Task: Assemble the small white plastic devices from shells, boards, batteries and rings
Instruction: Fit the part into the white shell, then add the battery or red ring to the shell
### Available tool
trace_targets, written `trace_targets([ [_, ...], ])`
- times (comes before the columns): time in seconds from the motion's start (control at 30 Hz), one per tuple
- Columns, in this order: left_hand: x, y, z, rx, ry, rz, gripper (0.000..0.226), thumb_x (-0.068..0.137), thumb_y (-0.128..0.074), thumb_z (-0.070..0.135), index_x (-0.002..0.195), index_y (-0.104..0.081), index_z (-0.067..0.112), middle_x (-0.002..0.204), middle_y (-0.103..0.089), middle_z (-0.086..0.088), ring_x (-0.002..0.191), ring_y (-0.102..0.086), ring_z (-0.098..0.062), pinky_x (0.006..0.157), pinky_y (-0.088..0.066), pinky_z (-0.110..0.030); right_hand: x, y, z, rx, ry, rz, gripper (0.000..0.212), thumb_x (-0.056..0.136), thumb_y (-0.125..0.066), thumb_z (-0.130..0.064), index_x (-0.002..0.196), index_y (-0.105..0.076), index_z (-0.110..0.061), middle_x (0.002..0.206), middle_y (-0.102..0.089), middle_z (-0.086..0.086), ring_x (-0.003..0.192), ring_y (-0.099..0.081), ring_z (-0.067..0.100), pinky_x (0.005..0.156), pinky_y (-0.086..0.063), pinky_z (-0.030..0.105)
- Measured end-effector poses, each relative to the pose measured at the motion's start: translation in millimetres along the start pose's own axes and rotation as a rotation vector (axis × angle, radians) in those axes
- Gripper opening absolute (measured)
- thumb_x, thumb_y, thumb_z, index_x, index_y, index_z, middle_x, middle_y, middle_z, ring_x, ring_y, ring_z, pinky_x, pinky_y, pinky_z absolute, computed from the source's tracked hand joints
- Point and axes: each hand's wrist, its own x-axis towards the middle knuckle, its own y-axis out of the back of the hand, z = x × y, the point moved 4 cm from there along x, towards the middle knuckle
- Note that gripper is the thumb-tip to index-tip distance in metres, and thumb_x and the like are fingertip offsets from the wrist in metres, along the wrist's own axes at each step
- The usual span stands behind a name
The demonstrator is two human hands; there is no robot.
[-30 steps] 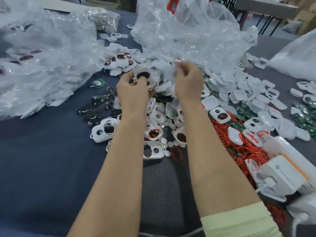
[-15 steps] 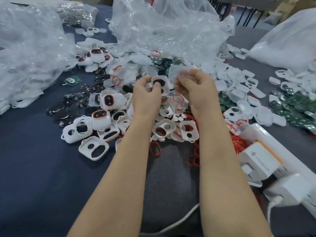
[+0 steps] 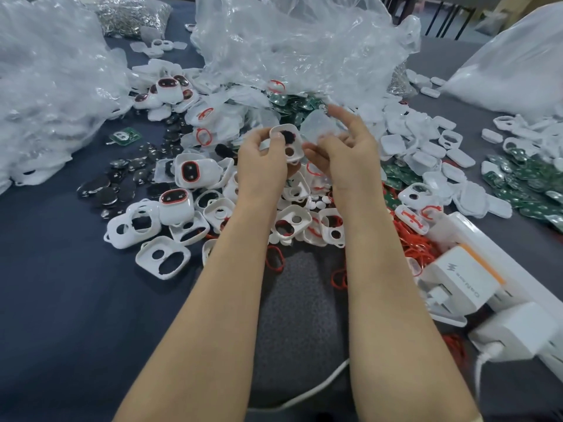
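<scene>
Found left hand (image 3: 262, 156) curled round a white shell (image 3: 288, 144), thumb on its face, held above the middle pile. Found right hand (image 3: 344, 150) just right of it, pinching a translucent cover (image 3: 320, 127) at its lower edge, forefinger raised straight. Could not tell whether cover touched shell. Noted loose shells (image 3: 163, 258) on the counter (image 3: 61, 300) near the wrists, batteries (image 3: 103, 190) to the left, red rings (image 3: 408, 242) to the right, green boards (image 3: 505, 190) far right. Recorded clear bags (image 3: 289, 41) at the far side and white chargers (image 3: 460, 281) near right.
</scene>
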Motion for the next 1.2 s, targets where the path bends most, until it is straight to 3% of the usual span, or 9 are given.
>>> trace_targets([
  [0.2,3,0,-5,-0.096,0.080,0.029,0.019,0.102,-0.043,0.019,0.088,-0.055,0.024,0.096,-0.064,-0.005,0.096,-0.065,-0.024,0.076,-0.059,-0.031,2,3,2,-0.191,0.052,0.088,0.013,0.092,-0.060,-0.014,0.084,-0.061,-0.023,0.065,-0.067,-0.009,0.072,-0.066,0.011,0.074,-0.058,0.031],
  [0.4,5,-1,-7,-0.165,0.134,0.035,0.016,0.103,-0.043,0.019,0.094,-0.055,0.021,0.100,-0.062,-0.006,0.091,-0.063,-0.019,0.074,-0.058,-0.029,2,6,-2,-0.069,0.009,0.149,0.018,0.087,-0.060,-0.001,0.093,-0.051,-0.015,0.083,-0.069,0.008,0.066,-0.067,0.008,0.061,-0.055,0.021],
  [0.47,5,1,-6,-0.193,0.119,0.048,0.008,0.100,-0.048,0.015,0.104,-0.054,0.016,0.102,-0.062,-0.007,0.089,-0.065,-0.020,0.071,-0.058,-0.025,1,10,-2,-0.198,0.033,0.181,0.022,0.089,-0.056,-0.001,0.103,-0.048,-0.017,0.086,-0.067,0.008,0.064,-0.067,0.009,0.054,-0.052,0.019],
  [0.6,4,9,1,-0.224,0.029,0.120,0.016,0.096,-0.054,0.006,0.110,-0.053,0.013,0.091,-0.064,-0.002,0.080,-0.068,-0.014,0.068,-0.056,-0.019,2,10,3,-0.580,0.069,0.120,0.042,0.089,-0.050,-0.004,0.128,-0.045,-0.017,0.103,-0.063,0.003,0.096,-0.065,0.026,0.087,-0.052,0.044],
  [0.7,2,14,6,-0.236,-0.001,0.163,0.020,0.096,-0.053,0.002,0.092,-0.052,0.021,0.083,-0.062,0.002,0.073,-0.068,-0.010,0.068,-0.058,-0.020,5,14,-2,-0.786,0.097,0.093,0.054,0.088,-0.051,-0.004,0.140,-0.040,-0.019,0.138,-0.044,0.006,0.121,-0.046,0.015,0.100,-0.033,0.018],
  [0.8,2,13,6,-0.228,0.010,0.143,0.016,0.096,-0.053,0.002,0.097,-0.052,0.018,0.083,-0.062,0.001,0.073,-0.068,-0.011,0.068,-0.058,-0.021,5,26,-13,-0.959,0.053,0.079,0.030,0.088,-0.056,-0.008,0.115,-0.061,-0.017,0.113,-0.057,0.002,0.107,-0.054,0.014,0.082,-0.035,0.018],
  [0.9,1,8,5,-0.209,0.022,0.097,0.016,0.096,-0.053,0.001,0.106,-0.051,0.014,0.084,-0.063,-0.001,0.075,-0.068,-0.014,0.066,-0.057,-0.019,-3,25,-13,-1.152,-0.108,-0.167,0.010,0.085,-0.066,-0.014,0.090,-0.073,-0.018,0.093,-0.069,0.002,0.089,-0.061,0.018,0.069,-0.043,0.025],
  [1.0,0,5,4,-0.186,0.040,0.058,0.020,0.095,-0.054,0.001,0.111,-0.049,0.013,0.087,-0.064,-0.005,0.071,-0.069,-0.012,0.062,-0.056,-0.017,-9,18,-7,-1.333,-0.178,-0.323,0.014,0.084,-0.068,-0.017,0.096,-0.074,-0.013,0.096,-0.070,0.010,0.090,-0.064,0.025,0.072,-0.049,0.029],
  [1.2,-2,2,1,-0.166,0.059,0.023,0.025,0.095,-0.053,0.000,0.117,-0.047,0.010,0.091,-0.066,-0.009,0.075,-0.070,-0.017,0.067,-0.058,-0.021,-4,6,9,-1.388,-0.135,-0.269,0.023,0.087,-0.062,-0.010,0.110,-0.065,-0.011,0.105,-0.067,0.010,0.101,-0.062,0.027,0.085,-0.052,0.034],
])
